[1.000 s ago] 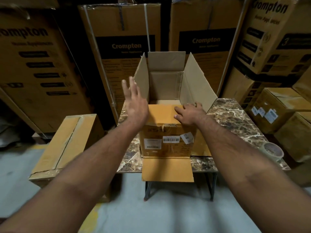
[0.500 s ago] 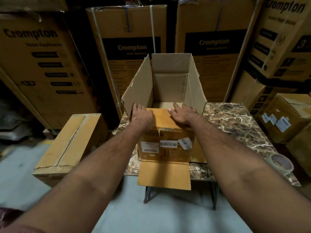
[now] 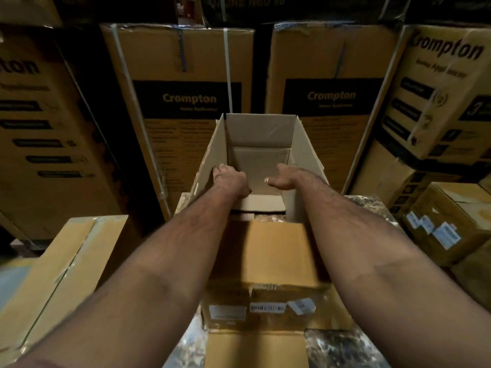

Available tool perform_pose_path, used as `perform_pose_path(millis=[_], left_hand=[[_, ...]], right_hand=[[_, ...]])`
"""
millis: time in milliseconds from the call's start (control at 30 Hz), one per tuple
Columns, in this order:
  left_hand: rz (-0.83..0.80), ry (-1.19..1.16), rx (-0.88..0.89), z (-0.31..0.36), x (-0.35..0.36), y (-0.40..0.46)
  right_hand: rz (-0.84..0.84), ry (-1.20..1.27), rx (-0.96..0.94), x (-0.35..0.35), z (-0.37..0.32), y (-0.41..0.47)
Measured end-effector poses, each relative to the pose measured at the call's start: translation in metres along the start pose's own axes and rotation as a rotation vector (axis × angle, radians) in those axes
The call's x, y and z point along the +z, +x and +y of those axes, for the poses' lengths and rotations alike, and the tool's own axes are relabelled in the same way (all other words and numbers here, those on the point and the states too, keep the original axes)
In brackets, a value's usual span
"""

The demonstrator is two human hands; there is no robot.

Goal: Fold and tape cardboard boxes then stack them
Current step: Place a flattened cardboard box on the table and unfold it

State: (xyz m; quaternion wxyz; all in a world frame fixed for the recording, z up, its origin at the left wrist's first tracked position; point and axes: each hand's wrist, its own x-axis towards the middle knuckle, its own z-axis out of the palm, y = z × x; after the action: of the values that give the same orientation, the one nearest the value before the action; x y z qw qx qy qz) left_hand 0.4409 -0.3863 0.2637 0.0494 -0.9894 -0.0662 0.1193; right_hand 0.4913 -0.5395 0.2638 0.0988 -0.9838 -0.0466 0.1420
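An open cardboard box (image 3: 261,264) stands on the marble table (image 3: 348,346), its side and far flaps upright. The near flap is folded inward and lies under my forearms. Both hands reach down inside the box. My left hand (image 3: 230,179) touches the inner left wall with its fingertips. My right hand (image 3: 283,178) is near the right wall with its thumb sticking out; its fingers point down and are mostly hidden. Neither hand grips anything I can see. A bottom flap (image 3: 255,349) hangs out over the table's front edge.
A taped, closed box (image 3: 69,264) sits low at the left. Tall Crompton cartons (image 3: 186,102) stand close behind the table. Smaller labelled boxes (image 3: 449,221) are stacked at the right.
Both hands have slid forward off the near flap and down into the box. The near flap now lies folded in, and my head has moved closer over the box.
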Motion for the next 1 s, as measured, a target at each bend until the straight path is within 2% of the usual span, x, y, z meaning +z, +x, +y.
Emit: perform_pose_path(millis=[233, 400, 733, 833, 933, 1000], left_hand=[[0.034, -0.008, 0.061, -0.016, -0.025, 0.103], [0.062, -0.019, 0.100, -0.030, -0.034, 0.158], [0.054, -0.036, 0.158, -0.042, -0.024, 0.214], [0.085, -0.065, 0.155, -0.047, -0.022, 0.224], [0.180, -0.160, 0.107, -0.043, -0.026, 0.230], [0.415, -0.282, 0.037, -0.040, -0.026, 0.228]], right_hand=[[0.154, -0.009, 0.011, -0.041, -0.015, 0.097], [0.249, 0.186, 0.036, -0.061, -0.018, 0.158], [0.355, 0.235, 0.093, -0.086, -0.015, 0.224], [0.515, 0.279, 0.057, -0.086, -0.018, 0.231], [0.707, 0.303, -0.008, -0.080, -0.010, 0.231], [0.743, 0.207, -0.040, -0.070, -0.002, 0.227]])
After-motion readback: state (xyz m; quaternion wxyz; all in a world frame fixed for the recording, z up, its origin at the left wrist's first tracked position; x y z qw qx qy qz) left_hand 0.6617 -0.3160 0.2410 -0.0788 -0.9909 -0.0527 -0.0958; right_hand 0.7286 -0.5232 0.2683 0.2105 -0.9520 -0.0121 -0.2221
